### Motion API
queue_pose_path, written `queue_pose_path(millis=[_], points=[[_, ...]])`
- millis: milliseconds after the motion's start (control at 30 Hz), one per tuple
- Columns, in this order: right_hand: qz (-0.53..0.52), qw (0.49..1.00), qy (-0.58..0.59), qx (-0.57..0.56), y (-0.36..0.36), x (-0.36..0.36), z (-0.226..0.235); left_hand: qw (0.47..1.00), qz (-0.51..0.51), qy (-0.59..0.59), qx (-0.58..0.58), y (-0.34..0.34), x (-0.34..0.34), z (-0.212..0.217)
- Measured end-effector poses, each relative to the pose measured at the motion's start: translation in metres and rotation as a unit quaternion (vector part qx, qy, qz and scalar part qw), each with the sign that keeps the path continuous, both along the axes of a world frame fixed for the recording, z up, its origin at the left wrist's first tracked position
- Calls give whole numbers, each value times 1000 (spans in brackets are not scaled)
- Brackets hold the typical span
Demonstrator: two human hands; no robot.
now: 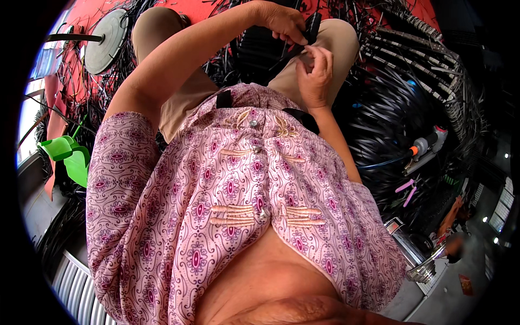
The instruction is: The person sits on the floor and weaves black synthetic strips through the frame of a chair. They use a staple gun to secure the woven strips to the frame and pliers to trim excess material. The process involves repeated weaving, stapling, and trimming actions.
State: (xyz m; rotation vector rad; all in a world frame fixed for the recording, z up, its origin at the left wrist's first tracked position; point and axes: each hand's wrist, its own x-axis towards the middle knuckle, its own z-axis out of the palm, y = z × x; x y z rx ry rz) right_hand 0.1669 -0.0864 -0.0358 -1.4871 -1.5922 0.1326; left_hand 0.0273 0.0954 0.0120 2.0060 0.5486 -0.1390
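My left hand (284,24) reaches across to the top of the view, over my knees. Its fingers are closed on the edge of a black woven piece (312,28) made of dark strips. Just below it, my right hand (316,76) is raised with bent fingers. Its thumb stands apart from the fingertips, which come close to the black piece; whether they touch it I cannot tell. More black woven work (259,47) lies between my knees, partly covered by my left forearm. Thin dark strips stick out near my fingers.
Loose black strips (379,119) heap up at the right, beside a grey-and-white woven frame (417,51). An air tool (428,143) with a blue hose and pink-handled scissors (407,189) lie there. At left are a round grey base (106,41) and green plastic (76,160). Another person (452,222) is far right.
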Motion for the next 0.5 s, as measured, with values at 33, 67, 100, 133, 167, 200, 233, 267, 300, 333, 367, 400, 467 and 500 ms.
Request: queue_pose_path(millis=[33, 67, 100, 133, 167, 200, 233, 267, 300, 333, 367, 400, 467, 500], points=[[7, 1000, -14, 9, 3, -1, -1, 1000, 19, 2, -13, 0, -1, 1], [13, 999, -28, 18, 5, -1, 0, 999, 39, 3, -25, -1, -2, 2], [24, 998, -47, 33, 7, -2, 3, 997, 58, 15, -47, 0, -3, 2], [34, 996, -65, 47, 8, -4, 7, 994, 76, 26, -68, -1, -1, 1], [44, 994, -83, 62, 10, -5, 11, 991, 95, 37, -89, 0, -2, 1], [54, 990, -106, 79, 12, -3, 12, 991, 95, 26, -94, -2, -2, 3], [63, 985, -128, 96, 15, 0, 12, 990, 96, 14, -98, -4, -3, 6], [73, 979, -150, 113, 18, 3, 13, 990, 96, 3, -102, -6, -4, 8], [78, 977, -161, 119, 23, 8, 19, 987, 105, 6, -120, -7, -4, 9], [78, 974, -172, 126, 30, 13, 31, 985, 110, 11, -136, -7, -3, 10], [79, 971, -183, 132, 39, 19, 40, 981, 115, 15, -153, -6, -2, 11], [95, 973, -171, 120, 47, 23, 44, 975, 144, 6, -167, -9, -2, 14], [131, 976, -143, 99, 72, 34, 47, 959, 207, -11, -191, -11, -3, 21], [132, 984, -100, 60, 80, 31, 50, 955, 142, -64, -253, 17, -12, -19]])
